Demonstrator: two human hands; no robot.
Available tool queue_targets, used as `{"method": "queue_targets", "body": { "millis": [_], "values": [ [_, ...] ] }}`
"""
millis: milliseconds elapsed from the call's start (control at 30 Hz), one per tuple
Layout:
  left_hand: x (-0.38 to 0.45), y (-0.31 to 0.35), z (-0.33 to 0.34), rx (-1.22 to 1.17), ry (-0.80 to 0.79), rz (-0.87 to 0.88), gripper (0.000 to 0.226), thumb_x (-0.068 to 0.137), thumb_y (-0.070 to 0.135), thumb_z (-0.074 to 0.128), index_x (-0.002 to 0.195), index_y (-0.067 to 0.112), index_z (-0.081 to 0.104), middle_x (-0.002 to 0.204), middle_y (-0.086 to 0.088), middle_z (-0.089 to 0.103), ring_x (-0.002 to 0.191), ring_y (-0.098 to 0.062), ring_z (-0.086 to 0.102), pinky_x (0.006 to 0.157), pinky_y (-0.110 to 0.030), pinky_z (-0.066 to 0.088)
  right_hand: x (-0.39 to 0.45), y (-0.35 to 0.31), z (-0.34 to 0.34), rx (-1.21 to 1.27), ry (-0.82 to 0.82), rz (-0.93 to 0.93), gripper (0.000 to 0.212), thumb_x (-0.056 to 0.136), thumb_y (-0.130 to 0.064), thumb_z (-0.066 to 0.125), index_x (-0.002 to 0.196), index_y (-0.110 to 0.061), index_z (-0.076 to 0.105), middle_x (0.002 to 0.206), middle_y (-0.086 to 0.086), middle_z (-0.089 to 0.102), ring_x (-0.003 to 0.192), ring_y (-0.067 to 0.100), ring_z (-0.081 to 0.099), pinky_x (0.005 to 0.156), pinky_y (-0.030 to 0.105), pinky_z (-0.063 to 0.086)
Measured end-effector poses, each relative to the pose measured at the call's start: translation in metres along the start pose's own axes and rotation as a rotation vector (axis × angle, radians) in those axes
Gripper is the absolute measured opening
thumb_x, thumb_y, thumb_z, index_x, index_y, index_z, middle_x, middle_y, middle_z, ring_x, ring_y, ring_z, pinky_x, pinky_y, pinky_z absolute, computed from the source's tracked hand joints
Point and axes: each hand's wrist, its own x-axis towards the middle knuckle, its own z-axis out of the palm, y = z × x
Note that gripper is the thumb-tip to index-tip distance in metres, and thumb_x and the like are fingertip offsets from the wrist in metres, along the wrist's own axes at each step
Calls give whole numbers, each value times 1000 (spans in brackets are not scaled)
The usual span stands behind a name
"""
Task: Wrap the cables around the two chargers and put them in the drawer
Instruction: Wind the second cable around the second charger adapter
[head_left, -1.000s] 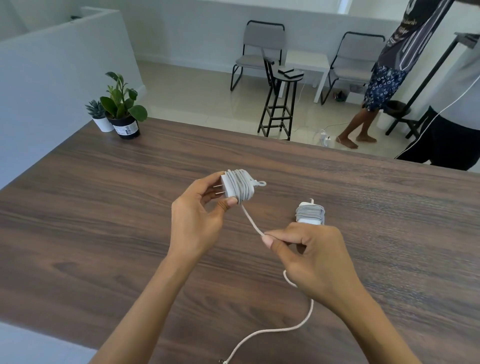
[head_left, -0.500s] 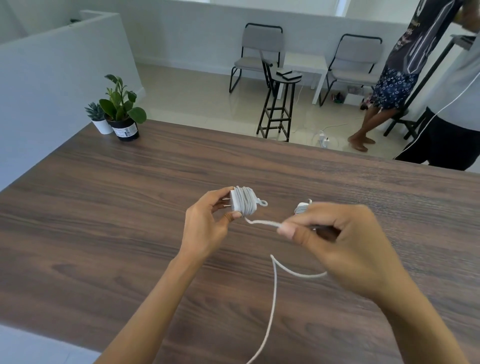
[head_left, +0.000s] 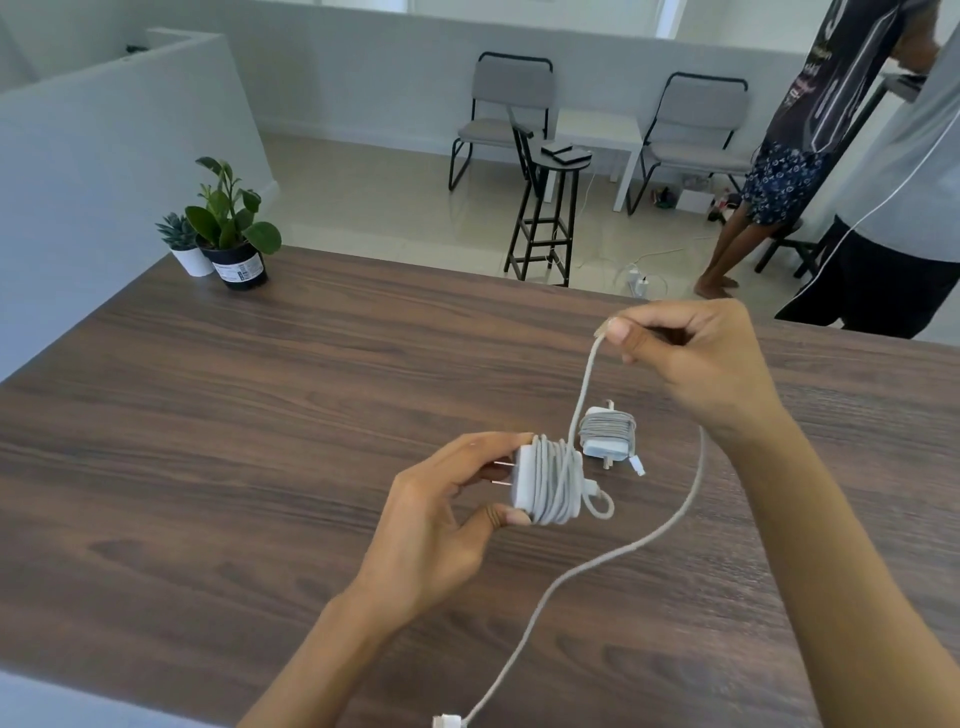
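A: L hand (head_left: 441, 525) — thumb + fingers pinching the white charger (head_left: 524, 480) by its edges, held just above the table (head_left: 260, 467), prongs pointing left. Many turns already on it.

B: R hand (head_left: 696, 358)?

A: Raised up & right of the charger, thumb + forefinger pinched on the cable (head_left: 587, 379), other fingers curled in. Cable runs taut from the pinch down to the coil.

B: Slack left?

A: Plenty. Free tail loops down under the R wrist, sweeps across the table toward the near edge; connector end (head_left: 448, 721) lies at the bottom of view.

B: 2nd unit?

A: Second charger (head_left: 608, 434) lies on the table just beyond the held one, cable fully wound, plug tip sticking out. Looks done.

B: So step = winding charger no. 2 of 2, approx. mid-wrap?

A: My read, yes. Next calls for carrying the R pinch round the body again, keeping tension so turns don't slip, L grip steady. Repeat til tail is used, tuck the end.

B: Drawer?

A: Not in view. Potted plants (head_left: 228, 228) at far left corner, nothing else on the table.
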Motion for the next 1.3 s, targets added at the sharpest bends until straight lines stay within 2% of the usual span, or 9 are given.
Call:
{"method": "queue_targets", "body": {
  "millis": [233,400,533,633,733,867,1000,1133,1300],
  "values": [
    [-3,33,-1,-324,36,-10,47,69,7,70,115,15,64,118,-2,67,107,-19,65,90,-21,49,-4,30,38,165,74,-86,20,68,-15,75,86,-6,74,75,-10,73,76,11,69,73,22,53],
    [3,40,-11,-374,129,10,49,69,17,76,116,10,62,118,-4,67,108,-21,64,89,-24,50,-25,48,54,206,159,-95,11,69,-22,80,78,-27,76,80,-1,74,75,19,69,69,35,54],
    [14,39,-23,-368,239,8,47,72,14,76,115,9,59,114,7,69,104,-10,65,85,-18,50,-44,55,69,-61,267,-280,22,73,-7,78,86,-24,75,80,-8,73,70,3,66,63,21,51],
    [24,35,-28,-314,354,-16,40,75,10,74,113,14,60,105,14,71,100,-4,66,83,-14,49,-62,57,83,-271,232,-361,12,73,-10,79,83,-16,77,74,-6,71,62,6,62,57,21,51],
    [35,26,-30,-190,436,-42,41,76,10,70,115,13,60,104,12,70,100,-3,66,84,-15,50,-76,45,88,-289,188,-377,8,78,-22,72,82,-16,77,70,-6,70,58,8,61,54,23,49],
    [46,4,-28,35,464,-71,46,79,0,71,120,13,59,110,8,66,103,-3,64,91,-21,51,-82,22,77,-315,134,-376,9,81,-21,69,82,-15,76,69,-6,69,58,7,62,53,23,48],
    [45,-15,-23,247,416,-23,51,76,-4,71,120,19,58,108,20,60,100,7,61,90,-15,48,-80,11,62,-485,114,-368,5,80,-21,70,76,-21,74,68,-10,66,60,7,60,53,26,47],
    [36,-24,-15,421,311,112,52,71,-8,74,119,8,60,113,2,64,99,-1,61,90,-11,46,-73,8,54,-596,109,-394,16,84,-29,63,73,-24,72,66,-11,63,58,10,56,51,27,44],
    [25,-25,-14,418,181,135,52,69,-7,71,118,6,61,113,4,61,103,11,55,91,-4,39,-55,9,45,-616,125,-417,22,85,-36,60,72,-24,73,66,-8,64,59,15,58,48,31,46]
  ]
}}
